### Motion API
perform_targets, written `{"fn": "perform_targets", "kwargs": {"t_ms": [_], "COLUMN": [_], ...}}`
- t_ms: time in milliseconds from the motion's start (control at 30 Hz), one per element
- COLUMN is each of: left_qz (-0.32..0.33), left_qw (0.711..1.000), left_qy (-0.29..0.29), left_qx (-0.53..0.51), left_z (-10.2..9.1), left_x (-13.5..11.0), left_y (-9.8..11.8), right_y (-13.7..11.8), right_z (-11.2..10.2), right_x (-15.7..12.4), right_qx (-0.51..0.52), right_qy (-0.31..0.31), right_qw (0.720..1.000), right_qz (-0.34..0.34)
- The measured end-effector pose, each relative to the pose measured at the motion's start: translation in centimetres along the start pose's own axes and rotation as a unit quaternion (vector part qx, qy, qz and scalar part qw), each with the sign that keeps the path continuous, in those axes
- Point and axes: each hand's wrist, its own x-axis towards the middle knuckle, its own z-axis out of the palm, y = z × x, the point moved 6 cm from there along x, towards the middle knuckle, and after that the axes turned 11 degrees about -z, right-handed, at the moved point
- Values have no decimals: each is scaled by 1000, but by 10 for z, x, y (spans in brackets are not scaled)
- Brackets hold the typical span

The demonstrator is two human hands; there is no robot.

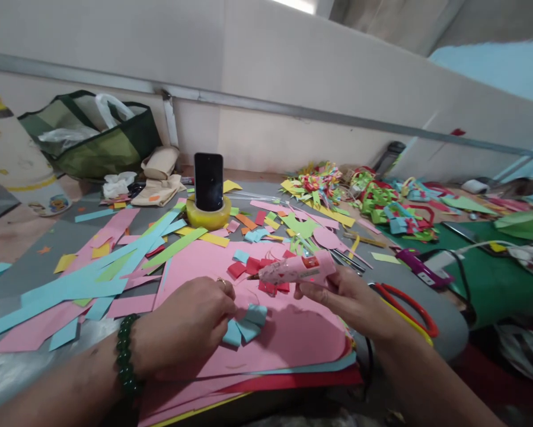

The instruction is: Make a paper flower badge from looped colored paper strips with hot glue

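Observation:
My right hand point(348, 296) is wrapped round a pink glue gun point(299, 270), its nozzle pointing left above the pink paper sheets point(302, 332). My left hand point(195, 317) is closed, fingertips curled inward; whatever they pinch is hidden. Just right of and below those fingers are folded light blue paper pieces point(251, 323), apparently touching the hand. Small red paper pieces point(237, 270) lie under and beside the nozzle. Near my right wrist rest scissors with red and yellow handles point(411, 308).
Long paper strips point(92, 284) cover the left side. A phone point(208, 181) stands in a yellow tape roll point(208, 214). Colourful paper crafts point(319, 184) are piled behind. Right are a purple tool point(421, 270) and green board point(506, 290); a bottle point(19, 157) stands far left.

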Motion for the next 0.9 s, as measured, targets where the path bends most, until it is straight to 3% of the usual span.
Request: {"fn": "perform_targets", "kwargs": {"t_ms": [367,700,900], "left_qz": [9,13,9], "left_qw": [1000,1000,1000], "left_qy": [1,1,-2], "left_qx": [-5,8,17], "left_z": [3,3,2], "left_x": [1,-1,1], "left_y": [-1,-2,0], "right_y": [-2,3,-5], "right_z": [1,0,9], "right_x": [-8,-9,-2], "right_qx": [75,13,49], "right_qy": [9,-3,-69], "right_qw": [997,1000,996], "right_qz": [7,22,-16]}}
